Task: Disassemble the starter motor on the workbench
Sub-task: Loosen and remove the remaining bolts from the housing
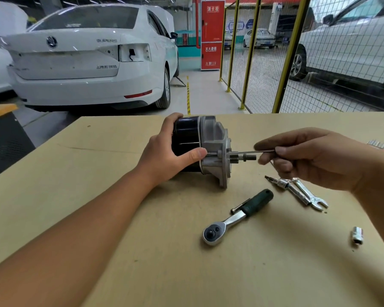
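The starter motor point(211, 138) lies on its side on the workbench point(142, 251), black body to the left, grey aluminium nose housing and pinion shaft to the right. My left hand point(166, 151) grips the black body, thumb against the housing seam. My right hand point(315, 156) pinches the end of a long thin through bolt point(248, 152), which runs horizontally out of the housing just above the pinion shaft.
A ratchet point(235, 218) with a dark green handle lies in front of the motor, a loose bolt beside its handle. An open-end wrench point(308, 193) and a socket extension lie under my right hand. A small socket point(357, 234) sits at the right. Cars and a yellow mesh fence stand beyond.
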### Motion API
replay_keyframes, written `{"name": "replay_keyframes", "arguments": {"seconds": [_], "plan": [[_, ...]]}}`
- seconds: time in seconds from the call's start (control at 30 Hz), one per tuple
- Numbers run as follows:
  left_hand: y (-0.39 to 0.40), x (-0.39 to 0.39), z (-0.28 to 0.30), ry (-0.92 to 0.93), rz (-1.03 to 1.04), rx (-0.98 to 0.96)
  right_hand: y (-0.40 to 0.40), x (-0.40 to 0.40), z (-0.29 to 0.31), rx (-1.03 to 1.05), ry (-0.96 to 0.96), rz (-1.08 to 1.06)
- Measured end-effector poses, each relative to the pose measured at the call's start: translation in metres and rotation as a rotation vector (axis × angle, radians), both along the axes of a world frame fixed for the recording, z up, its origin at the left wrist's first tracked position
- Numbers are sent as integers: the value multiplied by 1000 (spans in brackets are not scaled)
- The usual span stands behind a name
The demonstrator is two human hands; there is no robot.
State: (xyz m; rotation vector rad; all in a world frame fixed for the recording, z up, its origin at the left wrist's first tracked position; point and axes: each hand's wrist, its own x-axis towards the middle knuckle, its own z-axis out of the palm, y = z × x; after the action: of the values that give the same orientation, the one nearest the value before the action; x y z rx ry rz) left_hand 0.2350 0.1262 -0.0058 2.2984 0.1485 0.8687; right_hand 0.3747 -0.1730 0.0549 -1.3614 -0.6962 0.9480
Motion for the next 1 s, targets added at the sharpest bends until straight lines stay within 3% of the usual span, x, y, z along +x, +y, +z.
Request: {"name": "replay_keyframes", "arguments": {"seconds": [0.13,0.3,0.5,0.77,0.87,1.0], "plan": [[1,1,0,-2,0,5,-3,4,-6,42,16,34],[2,1,-1,-6,-10,13,0,5,-11,-82,-209,2],[3,2,-2,-14,-5,6,3,5,-11,-110,-112,-89],[4,3,-2,-10,-5,12,-10,14,-13,7,-50,96],[3,3,-2,-8,-3,7,-9,11,-17,-54,-140,81],[3,2,-2,0,-9,0,-7,7,-15,-182,-464,-28]]}}
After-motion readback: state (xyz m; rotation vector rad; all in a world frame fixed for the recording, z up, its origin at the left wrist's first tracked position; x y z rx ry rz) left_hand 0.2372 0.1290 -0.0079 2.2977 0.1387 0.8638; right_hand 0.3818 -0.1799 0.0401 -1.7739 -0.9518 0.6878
